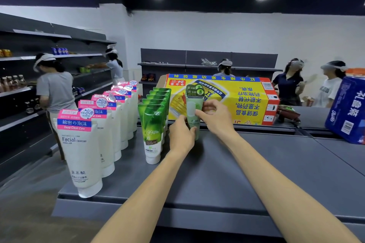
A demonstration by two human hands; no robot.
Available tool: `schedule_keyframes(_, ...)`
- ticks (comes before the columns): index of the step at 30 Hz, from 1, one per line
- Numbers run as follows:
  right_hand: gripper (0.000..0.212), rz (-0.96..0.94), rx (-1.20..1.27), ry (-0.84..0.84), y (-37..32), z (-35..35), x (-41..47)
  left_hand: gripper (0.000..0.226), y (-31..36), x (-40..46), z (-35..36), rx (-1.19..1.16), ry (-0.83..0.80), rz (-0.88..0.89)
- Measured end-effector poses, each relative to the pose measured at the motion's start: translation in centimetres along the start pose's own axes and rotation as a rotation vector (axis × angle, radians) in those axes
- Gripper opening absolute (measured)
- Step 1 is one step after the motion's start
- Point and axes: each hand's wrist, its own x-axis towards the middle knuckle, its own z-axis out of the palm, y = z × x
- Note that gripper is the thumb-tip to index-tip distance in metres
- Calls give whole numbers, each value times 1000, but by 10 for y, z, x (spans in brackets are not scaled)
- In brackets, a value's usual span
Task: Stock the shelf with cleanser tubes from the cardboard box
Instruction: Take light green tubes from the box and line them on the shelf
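Observation:
A pale green cleanser tube (194, 104) stands upright on the grey shelf top (227, 173), with a second like tube just behind it. My left hand (181, 136) grips its lower part near the cap. My right hand (214, 116) pinches its middle from the right. The yellow cardboard box (233, 100) lies on its side right behind the tubes. To the left stand a row of dark green tubes (153, 130) and a row of white facial cleanser tubes (81, 148) with pink and blue tops.
A blue package (348, 110) sits at the right edge of the shelf top. Dark shelving (23, 85) runs along the left wall and more (207, 65) at the back. Several people stand by the left shelves and behind the box.

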Motion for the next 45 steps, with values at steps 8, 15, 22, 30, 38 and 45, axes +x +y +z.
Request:
schedule_keyframes(8,33,5,19,-5,2,2,3,23,1,0,0,-17,-2,6)
schedule_keyframes(15,33,4,14,-5,2,1,2,25,2,-3,-2,-18,-3,4)
schedule_keyframes(22,37,12,-7,-4,-2,-3,-3,33,5,-14,-5,5,-11,-38)
schedule_keyframes(30,40,5,-30,32,-15,-15,-14,38,22,-33,-20,104,14,52)
schedule_keyframes(38,36,-65,-86,34,-38,-29,-49,43,36,-65,-42,108,-12,189)
schedule_keyframes(45,31,-122,-128,-20,-55,-41,-93,40,26,-96,-59,165,-23,271)
